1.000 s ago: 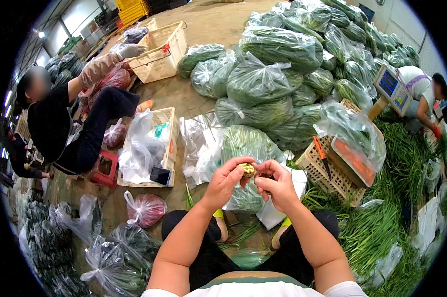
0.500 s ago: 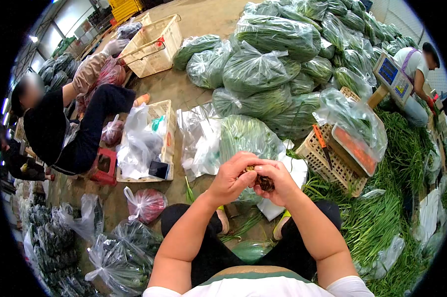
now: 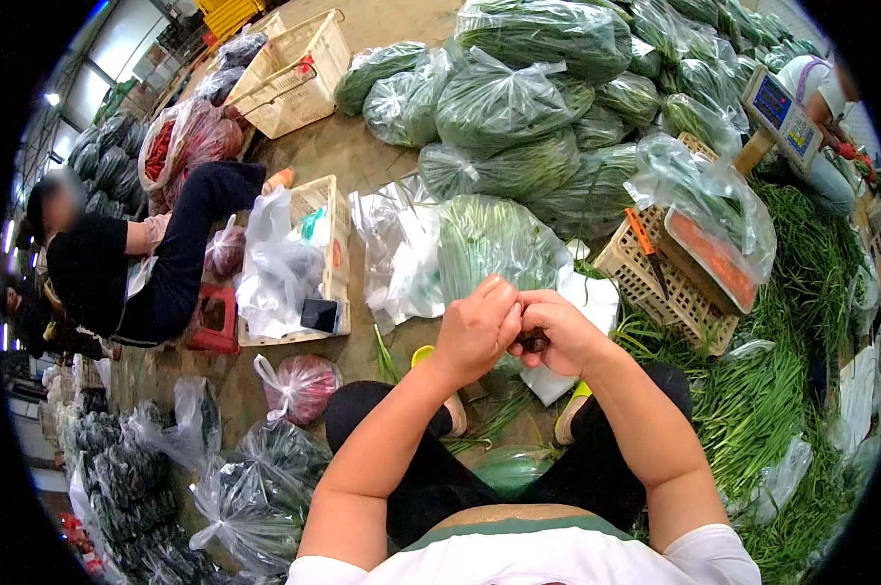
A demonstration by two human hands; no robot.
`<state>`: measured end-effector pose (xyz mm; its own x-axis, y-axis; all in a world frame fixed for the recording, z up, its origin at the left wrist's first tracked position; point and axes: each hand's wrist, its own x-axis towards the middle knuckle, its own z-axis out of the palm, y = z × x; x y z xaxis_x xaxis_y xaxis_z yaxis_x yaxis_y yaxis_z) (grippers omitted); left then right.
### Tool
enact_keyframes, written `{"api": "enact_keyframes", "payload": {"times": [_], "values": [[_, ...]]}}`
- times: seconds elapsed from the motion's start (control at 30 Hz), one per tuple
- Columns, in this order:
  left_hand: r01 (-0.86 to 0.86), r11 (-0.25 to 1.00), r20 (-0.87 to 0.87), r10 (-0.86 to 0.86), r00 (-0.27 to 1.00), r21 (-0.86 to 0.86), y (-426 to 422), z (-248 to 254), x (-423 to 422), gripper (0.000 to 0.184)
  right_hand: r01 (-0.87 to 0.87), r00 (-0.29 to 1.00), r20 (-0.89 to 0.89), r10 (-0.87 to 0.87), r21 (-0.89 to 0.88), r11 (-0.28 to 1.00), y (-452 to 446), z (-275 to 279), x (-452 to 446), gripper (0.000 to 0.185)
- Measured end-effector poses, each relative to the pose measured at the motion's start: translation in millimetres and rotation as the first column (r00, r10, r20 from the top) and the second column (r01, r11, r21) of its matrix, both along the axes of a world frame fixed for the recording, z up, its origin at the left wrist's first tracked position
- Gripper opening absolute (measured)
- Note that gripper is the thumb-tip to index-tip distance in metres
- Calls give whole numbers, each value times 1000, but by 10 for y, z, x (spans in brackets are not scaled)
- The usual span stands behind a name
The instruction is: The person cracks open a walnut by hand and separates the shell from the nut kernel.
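Note:
My two hands meet in front of my knees, fingertips touching. My right hand [image 3: 561, 333] is closed round a small dark brown bundle [image 3: 534, 344], mostly hidden by the fingers; its kind cannot be made out. My left hand [image 3: 476, 330] is curled shut against the right fingertips, and whatever it pinches is hidden. Just beyond both hands stands a clear plastic bag of long green leafy stalks [image 3: 499, 244]. White plastic sheeting [image 3: 399, 258] lies to its left.
At right, an orange-handled knife [image 3: 645, 244] rests against a beige crate [image 3: 655, 283], near a weighing scale [image 3: 784, 117]. Loose green stalks [image 3: 752, 409] cover the floor there. Bagged greens [image 3: 518, 107] are piled ahead. A co-worker [image 3: 99, 253] sits at left by a crate [image 3: 335, 263].
My left hand has turned and closed into a fist, and less of the brown bundle shows. The seated co-worker's gloved arm has drawn back from the far crate. The view has shifted slightly.

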<state>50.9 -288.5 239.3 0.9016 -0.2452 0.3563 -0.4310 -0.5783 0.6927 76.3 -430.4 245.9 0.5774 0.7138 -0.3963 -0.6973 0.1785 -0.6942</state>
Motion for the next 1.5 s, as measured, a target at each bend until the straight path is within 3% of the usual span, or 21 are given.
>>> {"api": "enact_keyframes", "payload": {"times": [0.2,0.27,0.3,0.33,0.37,0.4,0.5,0.57,0.63,0.67,0.87,1.0,1.5], "values": [[-39,997,14,38,999,62,0,-46,3,7,-18,1000,5,18,-15,1000,10,-30,-6,9],[-43,994,-89,34,995,-104,52,-90,26,14,24,1000,-2,-24,-33,999,13,21,-5,8],[-41,994,-88,32,996,-104,58,-87,22,14,26,1000,-1,-27,-33,999,4,20,3,8],[-33,908,-275,-92,957,-419,63,-83,9,18,51,999,-12,-51,-27,998,-6,13,13,10],[-92,726,-400,-265,877,-682,77,-73,2,22,76,997,-24,-76,-22,997,-16,4,24,12],[-157,694,-497,-322,806,-703,124,-36,4,29,76,997,-23,-77,-23,997,-22,-11,36,12],[-30,689,-424,-410,808,-724,239,45,21,35,130,991,-37,-130,-13,991,-43,-29,69,14],[27,710,-461,-485,743,-704,312,34,54,33,128,988,-85,-127,8,992,-65,6,82,16],[151,789,-260,-367,893,-595,263,108,27,31,127,988,-92,-125,7,992,-63,32,82,17],[162,773,-264,-394,880,-613,288,102,40,35,125,987,-100,-123,8,992,-58,38,78,18],[153,771,-251,-378,891,-618,309,86,39,28,92,993,71,-89,-50,994,-18,25,36,18],[101,788,-307,-350,885,-607,292,95,27,23,89,992,93,-80,-94,992,-2,23,16,17],[-199,609,-433,-263,862,-768,257,64,42,18,119,990,69,-126,88,989,-22,78,36,22]]}}
